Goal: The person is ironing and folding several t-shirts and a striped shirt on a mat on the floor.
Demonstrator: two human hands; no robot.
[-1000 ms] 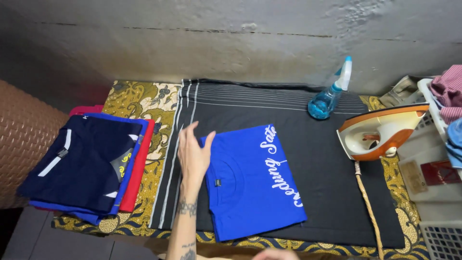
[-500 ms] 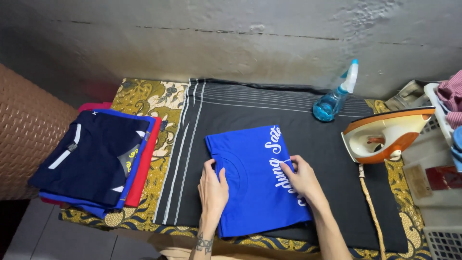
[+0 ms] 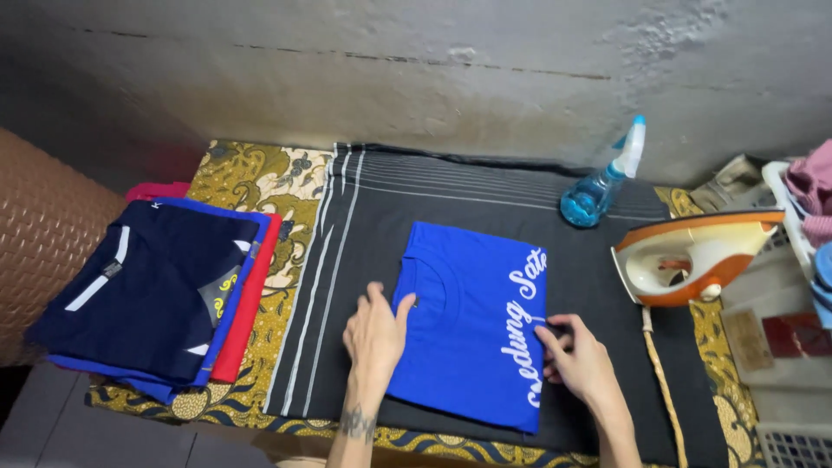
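A folded bright blue T-shirt (image 3: pixel 472 321) with white script lettering lies on a black striped cloth (image 3: pixel 451 199). My left hand (image 3: pixel 374 334) rests flat on the shirt's left edge, fingers slightly spread. At the shirt's right edge, my right hand (image 3: pixel 579 360) has its fingers curled onto the fabric by the lettering. Whether it pinches the cloth is unclear.
A stack of folded shirts (image 3: pixel 152 299), navy on top with blue and red under it, sits at the left on a yellow patterned cloth (image 3: pixel 260 173). A blue spray bottle (image 3: pixel 598 186) and an orange-and-white iron (image 3: pixel 689 256) stand at the right, beside a laundry basket (image 3: pixel 802 204).
My right hand came into view and moved to the shirt's right edge. My left hand shifted down to the left edge. The shirt now lies straighter on the cloth.
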